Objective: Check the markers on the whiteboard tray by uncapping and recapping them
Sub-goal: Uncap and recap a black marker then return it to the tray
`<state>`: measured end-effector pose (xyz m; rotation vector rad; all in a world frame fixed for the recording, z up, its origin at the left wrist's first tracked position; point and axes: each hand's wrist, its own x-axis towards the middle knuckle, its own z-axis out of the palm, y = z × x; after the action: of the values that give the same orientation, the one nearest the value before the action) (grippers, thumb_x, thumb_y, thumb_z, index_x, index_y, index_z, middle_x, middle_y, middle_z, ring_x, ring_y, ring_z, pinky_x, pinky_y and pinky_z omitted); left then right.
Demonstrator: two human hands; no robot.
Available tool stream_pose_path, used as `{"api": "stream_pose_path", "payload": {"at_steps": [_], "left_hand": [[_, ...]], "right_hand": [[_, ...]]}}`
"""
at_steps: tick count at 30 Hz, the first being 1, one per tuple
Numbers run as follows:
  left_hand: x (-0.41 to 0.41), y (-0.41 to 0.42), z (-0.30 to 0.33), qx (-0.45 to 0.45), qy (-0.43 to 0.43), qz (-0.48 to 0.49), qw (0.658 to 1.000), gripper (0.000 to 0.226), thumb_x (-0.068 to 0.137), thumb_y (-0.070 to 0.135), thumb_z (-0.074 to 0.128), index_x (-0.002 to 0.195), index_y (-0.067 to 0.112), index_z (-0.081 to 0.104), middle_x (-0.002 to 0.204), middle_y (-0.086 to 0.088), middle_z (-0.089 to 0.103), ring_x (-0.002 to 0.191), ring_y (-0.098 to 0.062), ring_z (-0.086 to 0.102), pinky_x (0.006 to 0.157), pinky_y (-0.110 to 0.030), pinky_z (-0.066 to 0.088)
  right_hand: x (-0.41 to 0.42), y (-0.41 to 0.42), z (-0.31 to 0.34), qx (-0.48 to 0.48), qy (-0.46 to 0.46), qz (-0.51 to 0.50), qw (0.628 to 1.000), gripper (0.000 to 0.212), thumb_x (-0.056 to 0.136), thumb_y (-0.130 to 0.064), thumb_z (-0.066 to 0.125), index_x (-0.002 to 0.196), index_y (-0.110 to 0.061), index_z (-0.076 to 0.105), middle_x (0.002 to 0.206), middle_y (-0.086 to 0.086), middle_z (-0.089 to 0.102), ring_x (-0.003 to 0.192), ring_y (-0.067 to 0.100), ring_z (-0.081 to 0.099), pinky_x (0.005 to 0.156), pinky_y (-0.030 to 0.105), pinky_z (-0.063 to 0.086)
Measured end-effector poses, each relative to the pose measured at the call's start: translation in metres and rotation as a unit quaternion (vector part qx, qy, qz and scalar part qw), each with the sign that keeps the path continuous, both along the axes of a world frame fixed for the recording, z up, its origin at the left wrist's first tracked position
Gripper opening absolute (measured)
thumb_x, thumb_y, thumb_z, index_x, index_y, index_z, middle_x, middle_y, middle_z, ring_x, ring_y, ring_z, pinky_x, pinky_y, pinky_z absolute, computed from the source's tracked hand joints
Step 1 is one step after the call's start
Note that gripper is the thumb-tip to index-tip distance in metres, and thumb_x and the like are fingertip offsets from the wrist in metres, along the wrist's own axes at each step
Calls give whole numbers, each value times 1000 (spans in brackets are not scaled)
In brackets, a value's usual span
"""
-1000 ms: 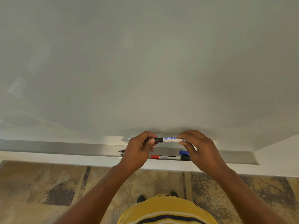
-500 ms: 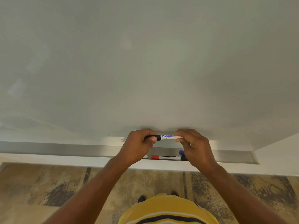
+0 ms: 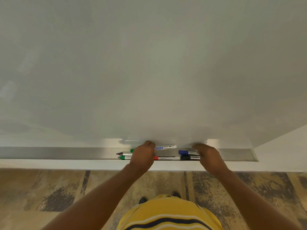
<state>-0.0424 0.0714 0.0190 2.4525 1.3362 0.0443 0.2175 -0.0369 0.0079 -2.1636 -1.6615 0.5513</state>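
My left hand (image 3: 142, 156) grips the left end of a white marker with a blue label (image 3: 165, 147), held level just above the metal whiteboard tray (image 3: 49, 153). My right hand (image 3: 209, 157) is apart from that marker, fingers bent over the right ends of a blue-capped marker (image 3: 183, 152) and a black-capped marker (image 3: 185, 157) in the tray; I see nothing gripped in it. A red-capped marker (image 3: 163, 158) lies between my hands. Left of my left hand lie a black marker (image 3: 123, 153) and a green marker (image 3: 124, 157), with another green cap (image 3: 132, 150) behind.
The blank whiteboard (image 3: 149, 63) fills the view above the tray. A white ledge (image 3: 66, 164) runs under the tray. Below is patterned carpet (image 3: 49, 193), with my yellow striped shirt (image 3: 169, 214) and shoe tips at the bottom.
Both hands dropped to the tray. My right hand let go of the white marker and moved right over the blue and black markers; my left hand still holds the white marker.
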Motion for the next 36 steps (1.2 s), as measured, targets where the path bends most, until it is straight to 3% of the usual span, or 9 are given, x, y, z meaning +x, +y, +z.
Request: {"api": "stream_pose_path", "payload": {"at_steps": [10, 18, 24, 27, 36], "left_hand": [[12, -3, -25, 6, 62, -43, 997, 26, 84, 8, 55, 109, 12, 60, 110, -9, 62, 85, -31, 64, 73, -39, 55], [15, -2, -38, 37, 86, -78, 993, 33, 75, 4, 54, 105, 14, 63, 107, -7, 63, 97, -29, 60, 89, -38, 44], [13, -6, -47, 46, 74, -87, 992, 30, 86, 9, 51, 112, 15, 63, 113, -7, 62, 109, -28, 55, 91, -38, 43], [12, -8, -49, 48, 70, -89, 992, 25, 90, 16, 53, 113, 15, 63, 113, -6, 62, 110, -27, 55, 92, -39, 44], [11, -9, -47, 47, 79, -93, 991, 24, 90, 13, 53, 112, 11, 63, 113, -8, 61, 109, -27, 54, 93, -41, 45]], "right_hand": [[3, -7, -36, -36, -79, 85, 993, 55, 76, 14, 61, 126, -11, 58, 130, 12, 58, 117, 30, 55, 101, 34, 41], [13, -6, -37, -33, -64, 75, 995, 55, 76, 15, 58, 124, -12, 59, 130, 10, 59, 118, 27, 55, 101, 33, 41], [16, -3, -37, -27, -60, 95, 993, 50, 79, 12, 58, 123, -11, 60, 128, 10, 60, 116, 27, 56, 100, 34, 43], [16, -3, -37, -33, -66, 105, 992, 46, 82, 6, 62, 124, -13, 59, 128, 9, 60, 114, 26, 57, 100, 34, 42], [14, 1, -38, -40, -61, 133, 988, 51, 86, 7, 55, 131, -16, 54, 137, 5, 54, 124, 23, 51, 108, 32, 35]]}}
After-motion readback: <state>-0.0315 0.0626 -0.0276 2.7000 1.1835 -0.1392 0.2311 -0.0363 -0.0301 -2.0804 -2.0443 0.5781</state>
